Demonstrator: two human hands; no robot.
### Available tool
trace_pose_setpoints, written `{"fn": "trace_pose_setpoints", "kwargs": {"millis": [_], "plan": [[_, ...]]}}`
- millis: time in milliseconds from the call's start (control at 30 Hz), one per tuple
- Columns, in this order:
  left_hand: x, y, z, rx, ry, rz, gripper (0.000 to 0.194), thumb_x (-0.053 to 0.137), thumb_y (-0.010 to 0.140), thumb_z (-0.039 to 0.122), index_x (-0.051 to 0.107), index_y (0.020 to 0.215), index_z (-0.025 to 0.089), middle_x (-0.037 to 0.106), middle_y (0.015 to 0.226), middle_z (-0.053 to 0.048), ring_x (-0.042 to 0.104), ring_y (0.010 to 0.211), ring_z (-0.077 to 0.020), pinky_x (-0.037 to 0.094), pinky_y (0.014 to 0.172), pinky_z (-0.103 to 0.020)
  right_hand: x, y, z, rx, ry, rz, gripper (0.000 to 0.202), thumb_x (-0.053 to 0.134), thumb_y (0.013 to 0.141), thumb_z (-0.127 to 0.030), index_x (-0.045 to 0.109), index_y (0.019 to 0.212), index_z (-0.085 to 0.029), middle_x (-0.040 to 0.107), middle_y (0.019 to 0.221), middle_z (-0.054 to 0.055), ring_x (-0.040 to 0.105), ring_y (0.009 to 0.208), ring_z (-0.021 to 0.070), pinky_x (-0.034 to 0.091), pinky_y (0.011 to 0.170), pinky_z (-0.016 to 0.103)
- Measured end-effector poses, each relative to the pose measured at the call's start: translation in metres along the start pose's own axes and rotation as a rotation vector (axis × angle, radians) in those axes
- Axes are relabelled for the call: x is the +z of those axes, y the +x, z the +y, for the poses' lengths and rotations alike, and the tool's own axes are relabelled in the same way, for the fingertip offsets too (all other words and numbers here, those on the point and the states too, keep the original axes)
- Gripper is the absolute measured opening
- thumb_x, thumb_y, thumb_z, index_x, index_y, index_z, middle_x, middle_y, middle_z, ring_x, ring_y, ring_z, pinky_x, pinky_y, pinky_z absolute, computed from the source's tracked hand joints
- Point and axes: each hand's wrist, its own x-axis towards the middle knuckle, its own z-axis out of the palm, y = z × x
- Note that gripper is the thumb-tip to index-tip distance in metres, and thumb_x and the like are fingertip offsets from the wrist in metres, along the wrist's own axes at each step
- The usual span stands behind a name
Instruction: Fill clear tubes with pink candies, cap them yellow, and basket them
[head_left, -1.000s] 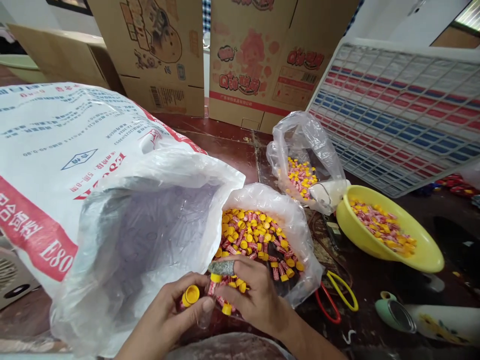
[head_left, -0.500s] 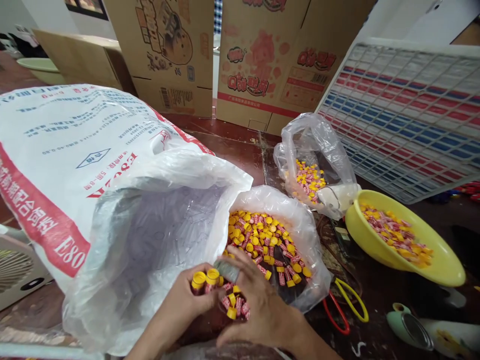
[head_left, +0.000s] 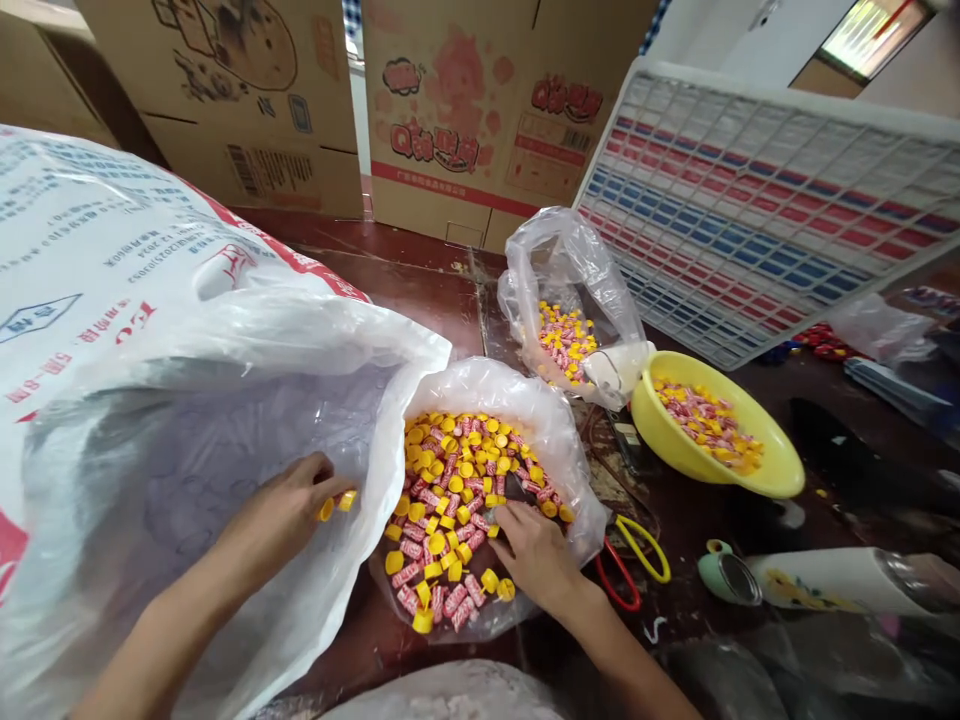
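My left hand (head_left: 300,500) is inside the mouth of the big white sack (head_left: 322,330), its fingers closed around yellow-capped pieces (head_left: 337,503). Clear plastic items (head_left: 225,450) lie in the sack. Beside it, a clear plastic bag (head_left: 510,390) lies open with many small red-and-white wrapped pieces with yellow caps (head_left: 450,490). My right hand (head_left: 536,550) rests at the right side of this pile, fingers bent and touching the pieces; whether it grips one is hidden.
A second clear bag (head_left: 570,250) and a yellow bowl (head_left: 720,420) hold similar pieces. Red and yellow scissors handles (head_left: 634,560) and a flowered bottle (head_left: 832,580) lie at the right. Cardboard boxes (head_left: 457,120) and a white rack (head_left: 757,200) stand behind.
My hands have moved apart: the left went left into the sack with the yellow-capped pieces, the right moved to the pile. The view has shifted to the right.
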Motion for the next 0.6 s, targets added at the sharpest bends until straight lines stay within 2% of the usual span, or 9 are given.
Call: {"fn": "trace_pose_setpoints", "kwargs": {"millis": [100,200,300,433,533,600], "plan": [[-0.01,-0.016,-0.002,-0.015,-0.096,0.022,0.032,0.051,0.089,0.035,0.076,0.104,0.025,0.071,0.119,-0.009,0.071,0.093,-0.0241,0.053,0.079,-0.03,-0.007,0.004,0.0,0.017,0.181,0.144,0.005,0.058,0.09,-0.015,0.06,0.091,-0.02,0.067,0.092,0.008,0.068,0.082,0.0232,0.056,0.074,0.034],[-0.017,-0.04,0.016,-0.108,-0.273,0.0,0.034,0.059,0.087,0.051,0.076,0.098,0.025,0.079,0.099,-0.002,0.072,0.088,-0.0235,0.053,0.077,-0.026,-0.025,0.007,-0.012,0.025,0.565,0.274,0.004,0.059,0.093,-0.023,0.062,0.093,-0.02,0.07,0.09,0.007,0.07,0.083,0.0216,0.058,0.075,0.032],[-0.014,-0.06,0.047,-0.199,-0.556,-0.102,0.035,0.068,0.08,0.056,0.077,0.087,0.023,0.077,0.079,0.0,0.067,0.077,-0.0224,0.05,0.068,-0.025,-0.044,0.013,-0.04,-0.015,0.887,0.252,0.012,0.066,0.093,-0.029,0.067,0.102,-0.02,0.075,0.091,0.005,0.072,0.079,0.0191,0.059,0.073,0.028],[-0.003,-0.075,0.076,-0.224,-0.802,-0.202,0.037,0.075,0.076,0.056,0.077,0.084,0.02,0.07,0.073,0.0,0.057,0.07,-0.0185,0.043,0.062,-0.023,-0.06,0.024,-0.072,-0.213,0.891,0.244,0.01,0.071,0.093,-0.029,0.072,0.098,-0.02,0.077,0.09,0.004,0.073,0.082,0.0187,0.059,0.079,0.028],[0.006,-0.082,0.082,-0.228,-0.964,-0.229,0.038,0.075,0.079,0.056,0.075,0.085,0.018,0.066,0.074,0.0,0.052,0.069,-0.0162,0.04,0.062,-0.023,-0.064,0.029,-0.082,-0.347,0.846,0.139,0.011,0.066,0.098,-0.029,0.073,0.101,-0.021,0.078,0.095,0.005,0.074,0.09,0.0189,0.059,0.084,0.028],[0.011,-0.085,0.085,-0.239,-1.099,-0.216,0.04,0.075,0.08,0.057,0.072,0.08,0.017,0.062,0.07,0.0,0.049,0.066,-0.0147,0.037,0.06,-0.022,-0.062,0.03,-0.085,-0.421,0.821,0.095,0.019,0.07,0.095,-0.034,0.072,0.108,-0.019,0.078,0.105,0.008,0.074,0.102,0.021,0.057,0.093,0.031]]}}
